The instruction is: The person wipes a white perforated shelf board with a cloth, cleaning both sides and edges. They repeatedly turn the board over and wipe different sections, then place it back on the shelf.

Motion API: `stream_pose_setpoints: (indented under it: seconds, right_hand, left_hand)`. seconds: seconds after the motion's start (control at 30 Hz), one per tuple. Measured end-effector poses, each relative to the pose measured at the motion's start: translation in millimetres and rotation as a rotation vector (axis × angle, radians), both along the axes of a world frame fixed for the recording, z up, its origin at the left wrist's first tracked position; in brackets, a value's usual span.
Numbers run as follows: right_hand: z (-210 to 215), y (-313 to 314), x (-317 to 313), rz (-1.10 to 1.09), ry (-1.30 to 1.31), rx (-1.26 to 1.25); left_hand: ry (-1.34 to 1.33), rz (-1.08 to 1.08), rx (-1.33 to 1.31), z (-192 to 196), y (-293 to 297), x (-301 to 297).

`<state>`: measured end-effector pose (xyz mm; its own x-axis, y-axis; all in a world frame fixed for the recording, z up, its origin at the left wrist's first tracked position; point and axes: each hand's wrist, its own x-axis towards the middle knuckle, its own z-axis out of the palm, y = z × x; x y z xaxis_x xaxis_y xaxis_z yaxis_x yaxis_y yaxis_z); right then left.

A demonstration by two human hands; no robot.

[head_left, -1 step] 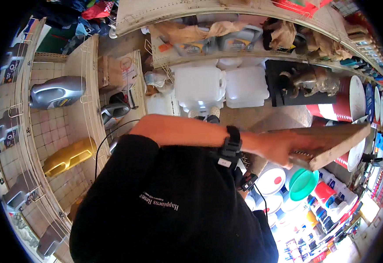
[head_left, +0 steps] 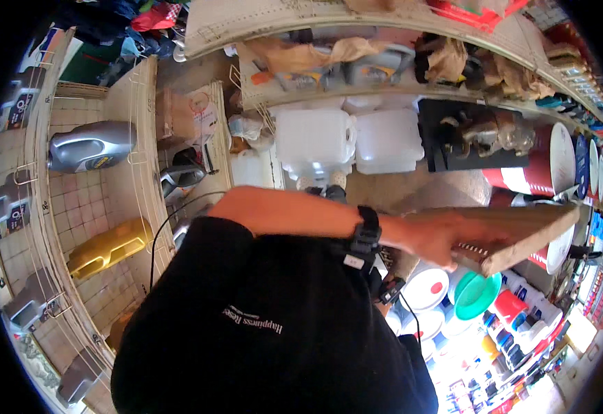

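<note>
My left arm reaches across my body to the right, a black strap [head_left: 365, 234] around its wrist. My left hand [head_left: 432, 238] is closed on the near end of a flat brown box [head_left: 532, 241], which looks like cardboard. The box is held tilted, above white buckets and a green lid. A row of small pale ridges [head_left: 472, 248] shows beside my fingers on the box's near side. My right wrist carries a black device [head_left: 390, 288] with a cable. A bit of my right hand [head_left: 405, 263] shows below the box; its fingers are hidden.
White jugs [head_left: 314, 138] stand ahead under a shelf of grey bottles [head_left: 377, 65]. Shelving on the left holds a silver bottle [head_left: 91, 146] and a yellow one [head_left: 111, 247]. Red-and-white drums [head_left: 543, 159] stand right, near a green lid [head_left: 477, 295] and a red-dotted white bucket [head_left: 425, 288].
My left hand and the box have shifted very slightly down and left in the view. The hold looks the same.
</note>
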<state>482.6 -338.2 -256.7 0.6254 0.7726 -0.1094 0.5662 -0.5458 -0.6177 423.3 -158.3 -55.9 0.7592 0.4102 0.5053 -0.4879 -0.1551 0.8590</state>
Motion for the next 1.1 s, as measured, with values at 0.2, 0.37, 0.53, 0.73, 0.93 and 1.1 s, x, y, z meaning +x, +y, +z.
stream_pose_setpoints:
  seconds: [0.2, 0.37, 0.53, 0.73, 0.93, 1.1]
  right_hand:
    - [-2, 2, -9, -0.06, 0.012, 0.017]
    - [-9, 17, -16, -0.038, 0.028, 0.02]
    - [-9, 24, -13, -0.044, 0.024, 0.044]
    - [-8, 26, -13, -0.029, 0.017, 0.061]
    - [-6, 11, -14, -0.024, -0.005, 0.033]
    - [-2, 5, -17, -0.01, -0.006, 0.009]
  left_hand:
    - [0.065, -0.226, 0.007, -13, -25, 12]
    - [0.042, -0.236, 0.102, -23, -11, 5]
    - [0.239, -0.331, 0.081, -25, -5, 0]
    - [0.202, -0.188, 0.09, -56, -12, -2]
    - [0.211, -0.2, 0.094, -69, -12, -8]
    - [0.253, -0.206, 0.101, -89, -11, -18]
